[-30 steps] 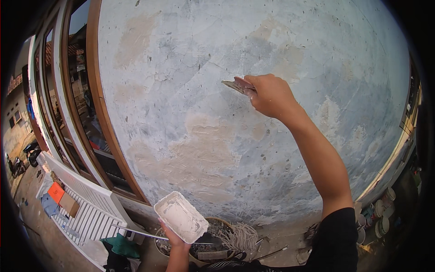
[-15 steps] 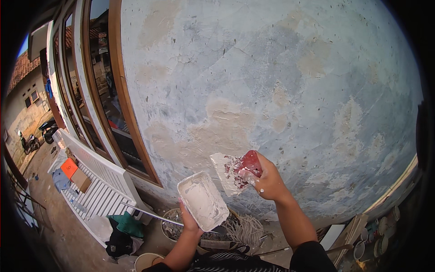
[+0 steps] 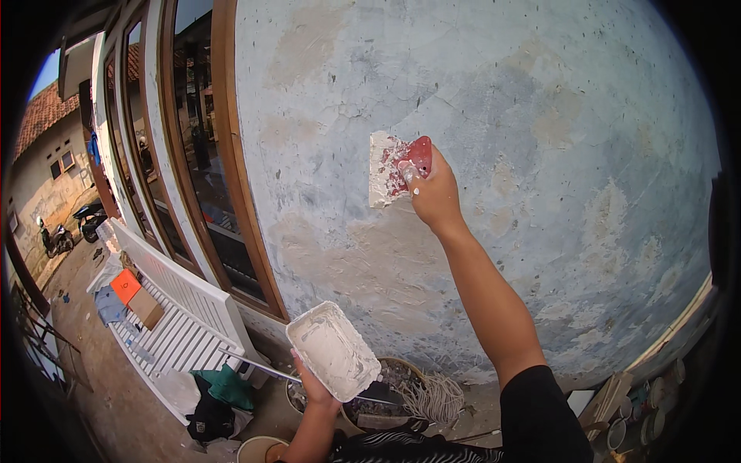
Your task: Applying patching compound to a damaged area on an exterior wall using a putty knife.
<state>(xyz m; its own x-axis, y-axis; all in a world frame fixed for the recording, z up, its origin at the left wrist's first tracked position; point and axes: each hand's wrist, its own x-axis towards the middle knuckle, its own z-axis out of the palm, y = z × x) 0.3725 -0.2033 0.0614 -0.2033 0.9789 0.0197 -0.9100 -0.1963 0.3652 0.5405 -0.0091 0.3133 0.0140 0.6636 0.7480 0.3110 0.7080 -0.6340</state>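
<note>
My right hand grips a red putty knife with a wide blade. Pale putty coats the blade and spatters the handle and my thumb. The blade is raised at the blue-grey wall, above a large beige patch; whether it touches the surface I cannot tell. Lower down, my left hand holds a white rectangular tub from its left side and below. Off-white putty lines the tub's bottom and walls, and its open top is tilted toward me.
Brown-framed windows border the wall on the left. A white slatted bench carries an orange box, a brown box and cloths. Below the wall lie a mop head and round basins. Planks and several pots stand at lower right.
My right hand has lifted the putty knife up the wall, from beside the tub to above the beige patch. The tub has shifted slightly down and left, and the view has turned a little.
</note>
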